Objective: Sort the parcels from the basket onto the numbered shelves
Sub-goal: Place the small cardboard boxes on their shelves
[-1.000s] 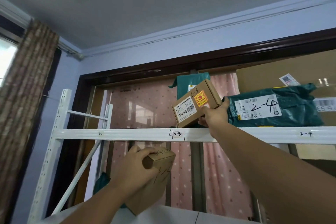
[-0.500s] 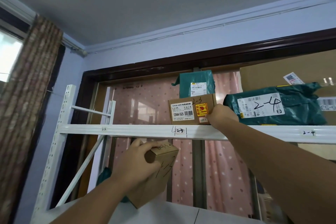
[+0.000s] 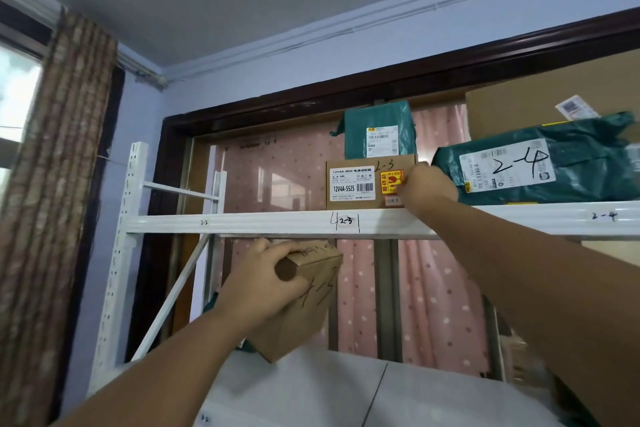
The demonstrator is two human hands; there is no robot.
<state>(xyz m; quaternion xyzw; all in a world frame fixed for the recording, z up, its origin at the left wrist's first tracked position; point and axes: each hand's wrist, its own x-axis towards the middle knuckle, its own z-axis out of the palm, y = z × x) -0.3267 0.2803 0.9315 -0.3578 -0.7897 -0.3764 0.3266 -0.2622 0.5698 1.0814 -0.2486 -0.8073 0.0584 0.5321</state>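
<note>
Head view: right hand (image 3: 424, 185) presses the stiff, fragile-stickered 2-3 box (image 3: 363, 184); left hand (image 3: 263, 284) grasps a light carton (image 3: 304, 305); hold by edges.

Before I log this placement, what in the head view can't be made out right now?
- Right hand on the 2-3 box: its fingertips are hidden behind the knuckles, so the grip is unclear.
- Small box in the left hand: the first scrawled digit is unclear.
- Upright green parcel: label print too small.
- Large carton: cut off by the right edge, with the 2-4 bag covering its lower part.
</note>
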